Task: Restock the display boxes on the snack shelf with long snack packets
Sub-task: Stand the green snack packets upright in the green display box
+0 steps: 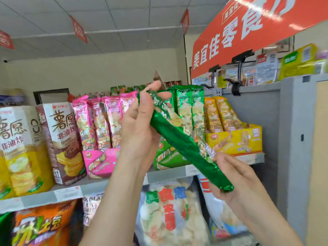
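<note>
The person holds one long green packet (186, 144) slantwise in front of the shelf (168, 173), just short of the green display box (166, 157). The left hand (140, 125) pinches its top end. The right hand (236, 176) grips the bottom end from below. The box already looks tightly packed with upright packets (188, 107), so squeezing this one in could crumple it, crush what's inside, or tip its neighbours forward off the edge. A sideways drift would land it in the pink box (101, 160) or the yellow box (236, 139).
</note>
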`<move>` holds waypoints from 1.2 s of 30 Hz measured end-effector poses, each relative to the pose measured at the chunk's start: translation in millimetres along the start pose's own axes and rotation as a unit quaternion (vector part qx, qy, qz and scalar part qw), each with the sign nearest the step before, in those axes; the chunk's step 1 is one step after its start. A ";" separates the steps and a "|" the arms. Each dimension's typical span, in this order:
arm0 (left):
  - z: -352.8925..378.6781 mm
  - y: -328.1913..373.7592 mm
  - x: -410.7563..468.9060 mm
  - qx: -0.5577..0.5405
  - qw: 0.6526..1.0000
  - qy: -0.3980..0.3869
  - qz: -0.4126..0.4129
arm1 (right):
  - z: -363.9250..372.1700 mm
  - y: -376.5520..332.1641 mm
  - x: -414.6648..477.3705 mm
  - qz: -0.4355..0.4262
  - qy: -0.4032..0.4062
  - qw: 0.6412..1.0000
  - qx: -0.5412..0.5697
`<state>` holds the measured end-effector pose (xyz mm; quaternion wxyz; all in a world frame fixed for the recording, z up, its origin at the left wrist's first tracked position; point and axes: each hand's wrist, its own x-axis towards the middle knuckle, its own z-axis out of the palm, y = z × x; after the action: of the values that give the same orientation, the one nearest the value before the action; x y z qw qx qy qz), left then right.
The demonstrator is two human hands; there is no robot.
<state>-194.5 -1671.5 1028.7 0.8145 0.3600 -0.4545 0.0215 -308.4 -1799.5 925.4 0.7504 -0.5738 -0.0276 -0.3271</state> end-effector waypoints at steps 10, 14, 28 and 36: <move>17.4 -24.1 -50.6 0.032 0.990 0.136 -0.023 | -5.4 14.6 -56.2 0.128 -0.001 0.991 -0.024; 32.1 -35.9 -67.1 0.044 0.984 0.166 -0.050 | -7.1 17.7 -70.4 0.112 0.030 0.993 -0.033; 83.5 -58.4 -158.2 0.094 0.977 0.165 -0.094 | -45.4 7.1 -122.7 0.099 0.084 0.991 -0.029; 105.7 -58.0 -186.3 0.129 0.976 0.112 -0.134 | -56.3 2.6 -126.3 0.076 0.072 0.994 -0.038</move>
<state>-359.3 -1724.0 889.6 0.8026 0.5146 -0.3015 0.0110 -425.0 -1790.6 851.4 0.7506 -0.5773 0.0825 -0.3108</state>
